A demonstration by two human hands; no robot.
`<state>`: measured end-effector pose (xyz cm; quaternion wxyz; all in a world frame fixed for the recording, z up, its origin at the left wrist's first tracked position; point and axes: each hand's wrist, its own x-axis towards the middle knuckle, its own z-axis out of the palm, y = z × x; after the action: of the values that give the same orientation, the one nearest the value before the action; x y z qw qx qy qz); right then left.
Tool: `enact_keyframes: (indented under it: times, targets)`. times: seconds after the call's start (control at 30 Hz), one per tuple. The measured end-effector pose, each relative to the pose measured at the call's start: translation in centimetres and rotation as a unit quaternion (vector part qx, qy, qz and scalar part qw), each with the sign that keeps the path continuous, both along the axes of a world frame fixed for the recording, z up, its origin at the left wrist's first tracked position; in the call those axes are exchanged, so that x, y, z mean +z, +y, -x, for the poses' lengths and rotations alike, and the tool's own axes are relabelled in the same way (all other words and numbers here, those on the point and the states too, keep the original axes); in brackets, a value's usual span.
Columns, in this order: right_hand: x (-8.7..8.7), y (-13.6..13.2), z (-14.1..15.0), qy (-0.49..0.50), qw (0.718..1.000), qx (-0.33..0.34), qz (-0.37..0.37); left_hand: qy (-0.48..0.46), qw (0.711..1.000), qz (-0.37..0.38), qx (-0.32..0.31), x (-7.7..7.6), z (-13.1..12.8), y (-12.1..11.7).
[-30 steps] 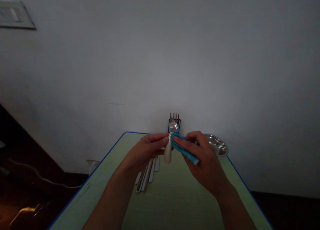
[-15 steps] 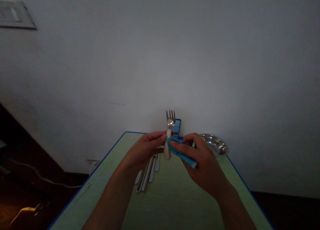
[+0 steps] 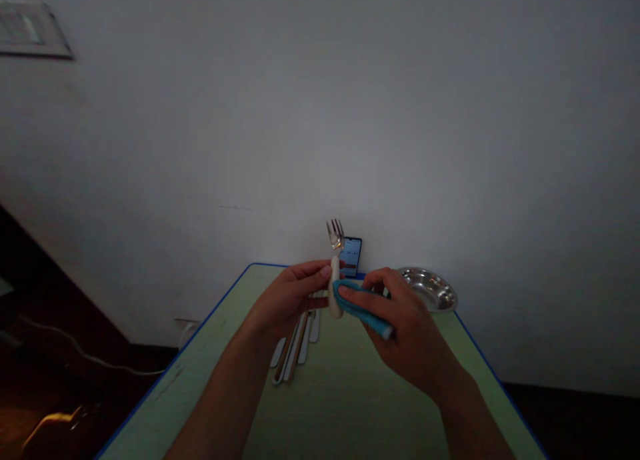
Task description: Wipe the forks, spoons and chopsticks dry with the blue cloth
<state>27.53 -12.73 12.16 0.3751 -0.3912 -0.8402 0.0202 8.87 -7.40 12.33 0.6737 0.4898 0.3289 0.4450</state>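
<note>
Between the fingers of my left hand is a fork with a thick white handle, held upright with its metal tines on top. My right hand grips a folded blue cloth, whose end presses against the right side of the handle's lower half. Below my left hand lies a group of cutlery with metal and brown handles, partly hidden by the hand. Just beyond my right hand sits a shiny metal bowl, its left part covered by the fingers.
A phone with a lit screen leans against the white wall at the back of the light green table. The table has a blue edge. A pale cable runs along at the lower left.
The fork has turned in my left hand, and its tines now lean further left. My right hand and the cloth stay nearly in place at the handle.
</note>
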Motion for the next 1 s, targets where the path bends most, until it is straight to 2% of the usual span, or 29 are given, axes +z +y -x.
enact_keyframes:
  times: [0.5,1.0]
  targets:
    - [0.22,0.01,-0.04,-0.018,1.000,-0.005,0.014,0.002,1.000,0.020,-0.005,0.08,-0.10,0.07]
    - [0.51,-0.31,-0.02,-0.032,0.999,0.001,0.021,0.002,0.999,0.024,0.022,0.17,-0.10,0.18]
